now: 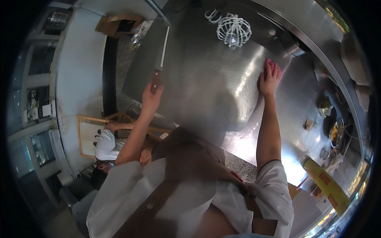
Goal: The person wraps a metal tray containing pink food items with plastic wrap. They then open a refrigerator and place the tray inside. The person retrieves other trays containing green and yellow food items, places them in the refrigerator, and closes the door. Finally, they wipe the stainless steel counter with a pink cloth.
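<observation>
My left hand (152, 97) grips the brown riveted handle (156, 81) of a long, narrow-bladed knife or spatula. Its blade (164, 49) points away from me over the left part of a stainless steel worktop (205, 74). On the right, my right hand (268, 81) presses a crumpled pink cloth (274, 69) against the steel, fingers spread over it. Beyond both hands lies a large wire mixer whisk (234, 31), with a small pale curved piece (212, 15) beside it.
Toward the right edge sit a metal bowl with yellow contents (336, 134), a small brown clump (309, 125) and a yellow printed roll (327, 186). A round metal container (294, 46) stands at the back right. Another person (110, 145) is at my left, near a wooden frame (79, 135).
</observation>
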{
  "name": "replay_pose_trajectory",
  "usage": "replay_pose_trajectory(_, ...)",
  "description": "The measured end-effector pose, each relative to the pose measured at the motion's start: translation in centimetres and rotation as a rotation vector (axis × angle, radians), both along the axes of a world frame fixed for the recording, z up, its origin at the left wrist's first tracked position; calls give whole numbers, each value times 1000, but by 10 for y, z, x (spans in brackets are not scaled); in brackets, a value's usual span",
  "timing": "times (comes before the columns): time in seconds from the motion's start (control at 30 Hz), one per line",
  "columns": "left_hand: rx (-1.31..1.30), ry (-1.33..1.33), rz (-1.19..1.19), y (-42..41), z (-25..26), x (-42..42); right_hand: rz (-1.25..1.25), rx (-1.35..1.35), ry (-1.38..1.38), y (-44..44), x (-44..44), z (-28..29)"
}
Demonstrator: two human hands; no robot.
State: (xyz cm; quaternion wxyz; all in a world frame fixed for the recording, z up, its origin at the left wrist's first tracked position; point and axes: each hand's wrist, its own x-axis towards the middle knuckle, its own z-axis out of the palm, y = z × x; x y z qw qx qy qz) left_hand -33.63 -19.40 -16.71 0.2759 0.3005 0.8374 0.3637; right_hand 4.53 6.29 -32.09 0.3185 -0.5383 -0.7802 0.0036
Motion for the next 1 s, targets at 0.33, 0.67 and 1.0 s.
replay_pose_trajectory(0.33, 112, -152, 200, -95, 5, -26, 150, -269, 266, -160, -187, 32)
replay_pose_trajectory(0.67, 96, -136, 221, -75, -6, -109, 603, -349, 368, -3, -392, 3)
replay_pose_trajectory(1.0, 69, -213, 407, -75, -14, -160, 1079, -667, 345, -160, -362, 16)
